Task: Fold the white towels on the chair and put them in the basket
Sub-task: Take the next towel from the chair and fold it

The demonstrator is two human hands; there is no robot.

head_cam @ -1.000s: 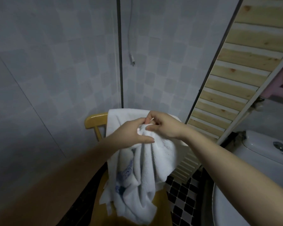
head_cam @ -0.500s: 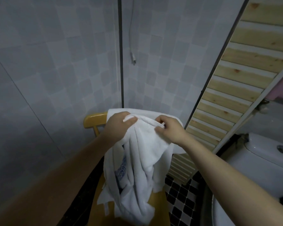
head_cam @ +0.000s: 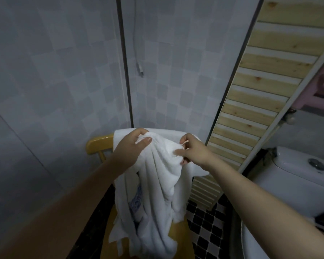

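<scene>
A white towel [head_cam: 157, 186] hangs bunched in front of the wooden chair [head_cam: 98, 144], its lower part trailing over the seat. My left hand [head_cam: 131, 146] grips its top edge on the left. My right hand [head_cam: 193, 150] pinches the top edge on the right. A second white towel [head_cam: 196, 170] is draped over the chair back behind the held one. A blue pattern [head_cam: 137, 199] shows in the folds low on the left. No basket is in view.
Grey tiled walls meet in a corner behind the chair, with a cable [head_cam: 139, 66] hanging there. A slatted wooden panel [head_cam: 260, 98] leans at the right. A white toilet tank [head_cam: 297, 171] stands at far right. The floor [head_cam: 206, 227] is black-and-white mosaic.
My hands were together at one bunched spot of the towel a second ago. They have since risen and spread apart along its top edge, left hand leftward and right hand rightward.
</scene>
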